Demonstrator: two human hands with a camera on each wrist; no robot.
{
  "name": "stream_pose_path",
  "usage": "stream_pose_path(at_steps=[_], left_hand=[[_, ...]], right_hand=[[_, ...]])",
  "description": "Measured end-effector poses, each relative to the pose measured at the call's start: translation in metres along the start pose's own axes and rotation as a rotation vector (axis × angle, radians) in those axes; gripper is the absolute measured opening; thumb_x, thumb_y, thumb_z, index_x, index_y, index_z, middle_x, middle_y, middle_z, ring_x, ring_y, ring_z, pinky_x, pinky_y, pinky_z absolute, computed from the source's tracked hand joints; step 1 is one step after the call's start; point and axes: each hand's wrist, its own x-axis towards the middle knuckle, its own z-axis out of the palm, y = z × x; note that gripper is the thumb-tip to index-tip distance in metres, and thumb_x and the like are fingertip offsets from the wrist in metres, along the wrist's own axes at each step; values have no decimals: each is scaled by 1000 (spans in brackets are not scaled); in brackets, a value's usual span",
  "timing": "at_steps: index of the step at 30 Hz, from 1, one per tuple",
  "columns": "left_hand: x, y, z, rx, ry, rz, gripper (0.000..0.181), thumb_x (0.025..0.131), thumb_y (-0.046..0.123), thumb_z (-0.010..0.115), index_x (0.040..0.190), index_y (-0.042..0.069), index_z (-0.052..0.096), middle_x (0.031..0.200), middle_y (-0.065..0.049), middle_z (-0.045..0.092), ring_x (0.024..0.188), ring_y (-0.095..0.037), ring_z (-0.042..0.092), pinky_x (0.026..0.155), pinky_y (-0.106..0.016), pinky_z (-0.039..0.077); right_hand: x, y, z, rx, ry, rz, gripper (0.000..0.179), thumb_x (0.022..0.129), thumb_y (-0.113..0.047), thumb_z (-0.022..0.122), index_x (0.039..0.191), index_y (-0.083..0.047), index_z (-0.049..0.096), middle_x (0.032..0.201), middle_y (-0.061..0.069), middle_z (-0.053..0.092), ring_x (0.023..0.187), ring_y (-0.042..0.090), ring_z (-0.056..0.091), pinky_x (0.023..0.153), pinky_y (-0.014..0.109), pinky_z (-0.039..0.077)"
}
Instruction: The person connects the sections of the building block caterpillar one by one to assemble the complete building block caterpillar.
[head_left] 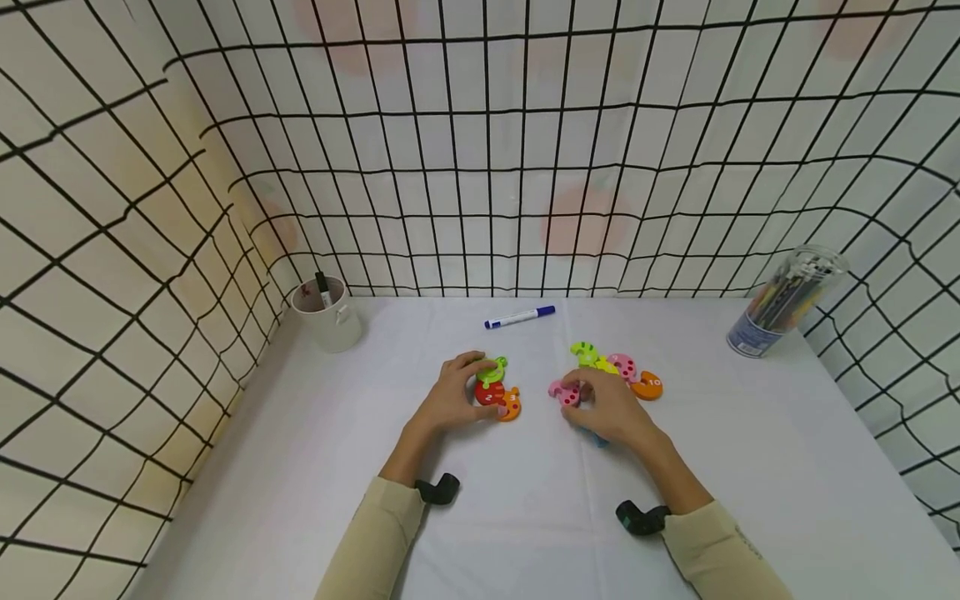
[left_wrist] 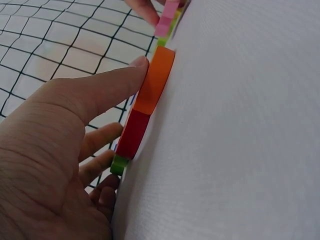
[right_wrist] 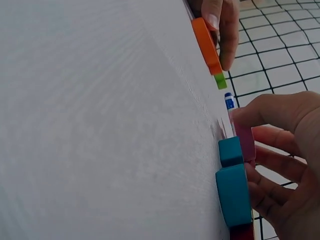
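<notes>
My left hand [head_left: 452, 396] lies around a small joined group of flat number puzzle pieces. These are a green piece [head_left: 492, 372], a red piece marked 2 [head_left: 486, 393] and an orange piece marked 3 [head_left: 512, 405]. The thumb touches the orange edge, while fingers reach the green piece. Between thumb and index finger, my right hand [head_left: 611, 408] pinches a pink dotted piece [head_left: 567, 395]. Beneath that hand a teal piece [right_wrist: 234, 195] shows, partly hidden in the head view. Just beyond are green [head_left: 584, 354], yellow [head_left: 606, 365], pink [head_left: 622, 365] and orange "10" pieces [head_left: 647, 386].
A blue-capped marker [head_left: 520, 317] lies behind the pieces. At the back left stands a white mug [head_left: 328, 321] holding a black marker. A clear jar of pens [head_left: 783, 302] stands at the back right. Black netting [head_left: 487, 171] encloses the white table [head_left: 517, 517].
</notes>
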Motion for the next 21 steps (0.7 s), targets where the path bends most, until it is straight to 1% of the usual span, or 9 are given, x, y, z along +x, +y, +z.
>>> stream_pose_path(at_steps=[4,8,11,14,17,21], left_hand=[[0,0,-1,4,-9,2,75,80,46,84,146,25,57,163,-3,39,149,-30,33,118,-60,37],[0,0,-1,7,-12,17,75,80,46,84,147,25,57,164,-3,38,149,-31,33,118,-61,36],[0,-3,-1,14,-23,29,75,81,47,83,148,26,56,165,-2,38,149,-31,33,118,-61,36],[1,-4,0,25,-34,35,76,82,47,82,149,27,55,166,-1,37,149,-31,33,119,-61,36],[2,-5,0,37,-36,43,75,83,47,81,150,27,54,166,-1,36,150,-31,34,118,-61,36],[1,-4,-1,21,-33,56,74,83,45,81,149,26,55,166,-3,37,149,-32,34,117,-62,37]], right_hand=[[2,-4,-1,23,-4,-33,38,87,-28,82,122,-23,70,96,0,65,92,21,56,77,31,50],[6,-8,1,42,6,-83,38,88,-25,81,124,-21,70,105,0,69,95,20,59,80,31,51],[11,-13,4,60,10,-124,38,88,-23,81,124,-20,70,116,0,71,97,19,61,82,32,53],[15,-20,7,71,1,-161,38,89,-23,81,125,-19,70,123,0,71,99,19,62,84,32,54],[19,-26,10,92,-24,-192,38,90,-21,80,126,-18,69,127,1,70,100,19,62,84,33,54],[24,-31,15,105,-55,-207,37,91,-21,80,127,-19,69,129,1,70,101,19,61,83,32,54]])
